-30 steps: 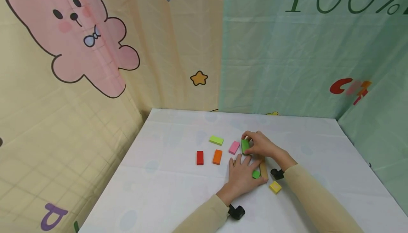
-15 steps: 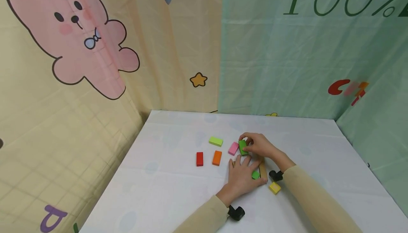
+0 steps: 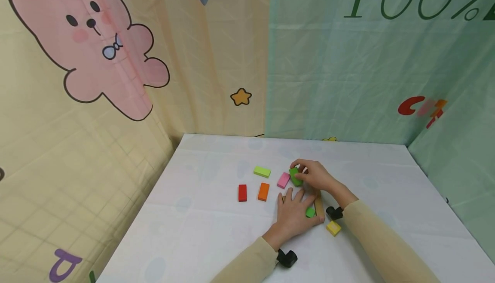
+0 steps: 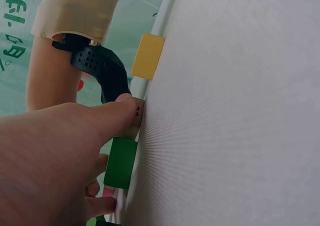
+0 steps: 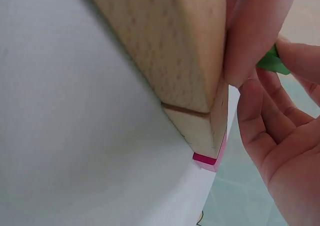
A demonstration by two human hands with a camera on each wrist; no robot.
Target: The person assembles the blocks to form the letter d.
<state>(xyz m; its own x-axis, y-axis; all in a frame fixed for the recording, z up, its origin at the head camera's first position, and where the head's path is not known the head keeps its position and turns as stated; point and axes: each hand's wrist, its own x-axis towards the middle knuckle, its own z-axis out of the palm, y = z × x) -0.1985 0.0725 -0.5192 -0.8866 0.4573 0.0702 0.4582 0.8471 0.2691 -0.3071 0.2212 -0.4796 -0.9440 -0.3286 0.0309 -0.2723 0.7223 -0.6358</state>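
My right hand [image 3: 315,174] pinches a green rectangular block [image 3: 295,176] between thumb and fingers, tilted just beyond the wooden frame [image 3: 319,205]. The right wrist view shows only a corner of this green block [image 5: 272,62]. My left hand [image 3: 292,215] spans the wooden frame, its fingers spread toward the far side; in the left wrist view the thumb presses on the wood [image 4: 138,111]. Beside that thumb, a smaller green piece [image 3: 310,212] shows within the frame. Most of the frame is hidden under my left hand.
A pink block [image 3: 283,180] lies left of the held block. Farther left are an orange block [image 3: 263,192], a red block [image 3: 242,192] and a lime block [image 3: 262,171]. One yellow block [image 3: 333,228] sits near the frame's right end. Printed curtains rise behind the white table [image 3: 201,231].
The green block has shifted slightly left in my right hand and now tilts differently, closer to the pink block. My left hand stays in place on the frame.
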